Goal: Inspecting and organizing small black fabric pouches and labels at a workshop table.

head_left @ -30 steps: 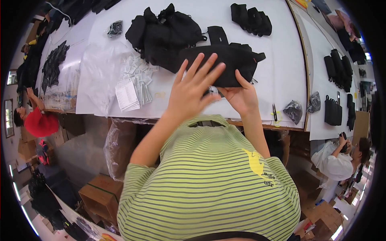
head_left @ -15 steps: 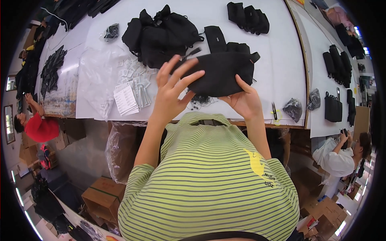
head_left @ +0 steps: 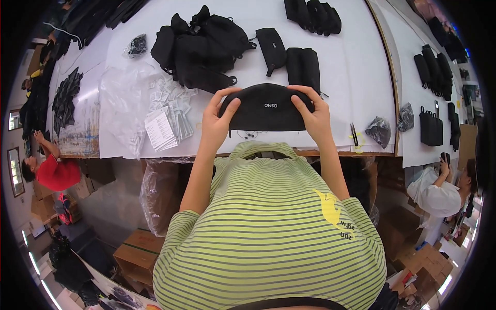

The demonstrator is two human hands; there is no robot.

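Note:
A black fabric pouch [head_left: 266, 111] with small pale lettering is stretched between my hands above the table's near edge. My left hand [head_left: 220, 111] grips its left end, thumb on the front face and fingers behind. The right end is pinched the same way by my right hand [head_left: 313, 111]. Just beyond lie another black pouch [head_left: 271, 49] and a pair of black pouches [head_left: 303, 70] side by side. A large heap of black pouches [head_left: 204, 46] rests to the left of these.
White paper tags [head_left: 161, 129] and small packets [head_left: 165, 93] lie left, beside clear plastic sheeting [head_left: 121, 98]. Dark-tipped snips [head_left: 354, 134] and a bagged black bundle [head_left: 378, 132] are at right. More pouches [head_left: 315, 18] sit at the back. Co-workers are at both sides.
The pouch has been turned so its lettered face shows and drawn level between both hands. My left hand, formerly spread and blurred over it, now grips its left end.

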